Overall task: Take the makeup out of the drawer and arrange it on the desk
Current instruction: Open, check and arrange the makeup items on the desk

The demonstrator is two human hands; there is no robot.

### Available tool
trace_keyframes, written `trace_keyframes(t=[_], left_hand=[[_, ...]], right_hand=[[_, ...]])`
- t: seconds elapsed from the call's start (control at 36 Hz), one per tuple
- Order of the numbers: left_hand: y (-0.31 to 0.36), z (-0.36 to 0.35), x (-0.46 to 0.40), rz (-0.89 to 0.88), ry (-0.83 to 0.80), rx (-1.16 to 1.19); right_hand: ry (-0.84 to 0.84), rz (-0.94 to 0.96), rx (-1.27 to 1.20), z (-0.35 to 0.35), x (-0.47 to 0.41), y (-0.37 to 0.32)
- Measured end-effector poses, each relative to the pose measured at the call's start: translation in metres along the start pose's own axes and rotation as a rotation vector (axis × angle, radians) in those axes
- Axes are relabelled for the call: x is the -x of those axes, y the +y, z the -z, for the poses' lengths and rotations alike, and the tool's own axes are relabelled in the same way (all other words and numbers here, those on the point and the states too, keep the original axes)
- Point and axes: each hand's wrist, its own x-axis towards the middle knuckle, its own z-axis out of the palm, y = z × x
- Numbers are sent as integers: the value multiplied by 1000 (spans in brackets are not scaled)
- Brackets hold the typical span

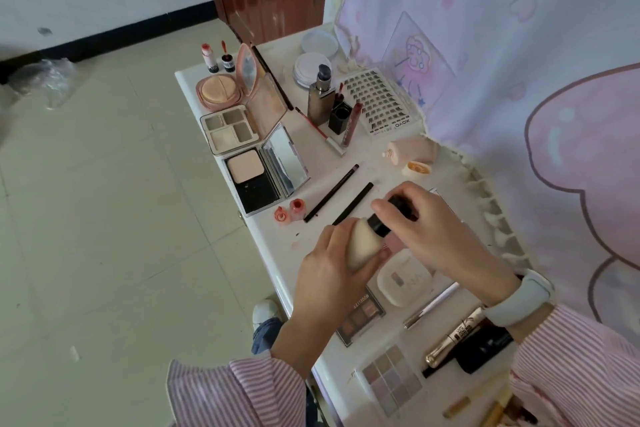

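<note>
Pink-striped sleeves (pixel 242 388) frame the bottom of the view, and between them a pastel eyeshadow palette (pixel 391 380) lies on the white desk (pixel 273 243) beside a gold mascara tube (pixel 453 340). Just beyond, a brown eyeshadow palette (pixel 362 317) and a closed white compact (pixel 405 279) sit under the raised hands. Left hand (pixel 325 274) grips the cream body of a foundation bottle (pixel 363 243), held tilted above the desk, while the right hand (pixel 433 229), with a pale wristband (pixel 519 298) behind it, curls its fingers round the bottle's black cap (pixel 391 215). 2 black pencils (pixel 332 192) lie side by side past the bottle, near 2 small coral pots (pixel 289 211). Farther along the left edge stand an open powder compact with mirror (pixel 263 173), a 4-pan palette (pixel 230 128) and a pink cushion compact (pixel 221 90) with its lid up. A pump bottle (pixel 320 97) stands upright towards the far end, next to a tray of false lashes (pixel 381 100), with a pink tube (pixel 412 149) lying near the patterned curtain (pixel 519 62)
</note>
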Motion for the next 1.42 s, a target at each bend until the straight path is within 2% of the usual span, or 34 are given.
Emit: trace_keyframes(t=[0.17,0.25,0.31,0.39,0.47,0.5,0.58,0.61,0.72,0.81,0.92,1.17,1.42], left_hand=[[3,5,-16,17,-138,71],[9,8,-18,143,-300,235],[10,9,-16,205,-345,302],[7,10,-14,217,-310,272],[6,10,-15,168,-291,192],[7,9,-16,135,-287,164],[9,9,-17,71,-275,117],[9,10,-18,69,-266,115],[6,13,-19,76,-219,120],[7,13,-19,32,-212,93],[15,12,-19,13,-210,37],[10,13,-17,85,-251,72],[-2,18,-13,103,-222,107]], right_hand=[[-48,86,-4,19,-2,12],[-133,172,-18,27,0,17],[-209,241,-21,31,1,17],[-271,270,21,39,1,15],[-346,49,29,38,0,6],[-310,-11,73,35,0,4],[-94,46,211,28,-3,6],[-101,67,171,29,-2,7],[-306,67,-3,41,1,8],[-226,-14,-5,38,0,8],[-77,-5,39,30,0,11],[-189,-1,-188,41,4,10],[-169,6,-204,59,2,1]])
